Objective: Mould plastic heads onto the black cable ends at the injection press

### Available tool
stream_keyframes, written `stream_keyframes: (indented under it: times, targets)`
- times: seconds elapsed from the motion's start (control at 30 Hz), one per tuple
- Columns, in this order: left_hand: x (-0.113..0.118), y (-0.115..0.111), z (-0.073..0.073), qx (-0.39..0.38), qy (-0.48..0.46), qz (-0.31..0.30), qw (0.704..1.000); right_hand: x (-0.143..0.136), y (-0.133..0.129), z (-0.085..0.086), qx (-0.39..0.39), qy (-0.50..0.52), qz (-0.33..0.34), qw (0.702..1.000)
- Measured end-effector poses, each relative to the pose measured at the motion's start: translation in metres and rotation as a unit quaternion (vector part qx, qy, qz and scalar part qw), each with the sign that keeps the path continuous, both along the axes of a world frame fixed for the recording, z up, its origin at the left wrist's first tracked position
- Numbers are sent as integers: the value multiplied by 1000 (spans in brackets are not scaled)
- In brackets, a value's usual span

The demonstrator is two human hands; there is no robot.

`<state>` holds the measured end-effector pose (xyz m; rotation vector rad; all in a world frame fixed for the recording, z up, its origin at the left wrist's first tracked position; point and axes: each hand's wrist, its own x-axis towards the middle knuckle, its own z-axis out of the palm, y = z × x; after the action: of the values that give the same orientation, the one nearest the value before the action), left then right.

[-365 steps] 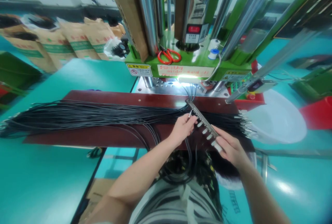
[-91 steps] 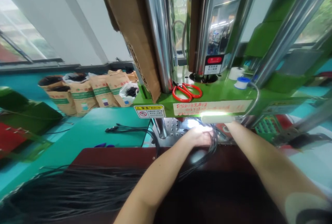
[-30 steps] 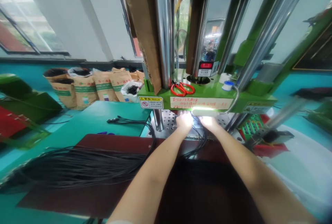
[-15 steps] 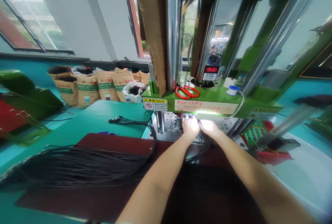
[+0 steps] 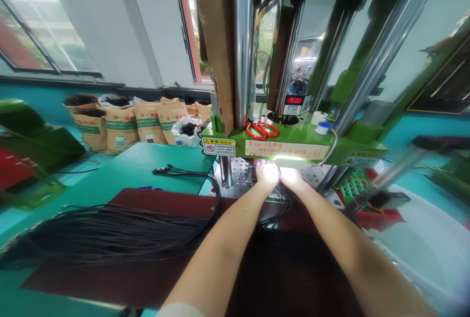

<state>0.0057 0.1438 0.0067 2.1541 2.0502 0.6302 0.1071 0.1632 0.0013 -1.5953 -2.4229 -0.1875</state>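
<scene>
Two hands reach in side by side under the front edge of the green press (image 5: pixel 237 136), close together, right over the perforated metal plate (image 5: pixel 238 177). Here's the left hand (image 5: pixel 268 174), back of it upward, with the right hand (image 5: pixel 292 177) just beside it. And the grip? Glare from the lamp (image 5: pixel 293 163) washes out both, so how far either is open, or what it's clamped on, I cannot tell! What does show is a set of thin black cables (image 5: pixel 282 203), running from just below the hands down toward the brown board (image 5: pixel 157 199). A big bundle of black cables (image 5: pixel 128 236) lies across that board to the left, while a looped cable group (image 5: pixel 183 172) rests its ends on the green bench (image 5: pixel 147 160).

On to the containers: brown paper sacks (image 5: pixel 121 123) line up by the wall, dark material filling the open tops in view, and next to them a white plastic bag (image 5: pixel 183 138) with black, stringy pieces showing at its mouth. Over on the right, a large white tub (image 5: pixel 426 238), its contents too blurred to make out
</scene>
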Motion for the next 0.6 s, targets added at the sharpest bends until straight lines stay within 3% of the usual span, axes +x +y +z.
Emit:
stream_keyframes:
  times: [0.17, 0.4, 0.6]
  targets:
    - [-16, 3, 2, 6, -7, -44, 999, 25, -1, 1, -7, 14, 40, 999]
    - [-51, 7, -26, 35, 31, -201, 978, 37, 3, -7, -68, 2, 102, 992]
    - [-51, 17, -38, 33, 30, -201, 979, 33, 4, -10, -102, 4, 73, 992]
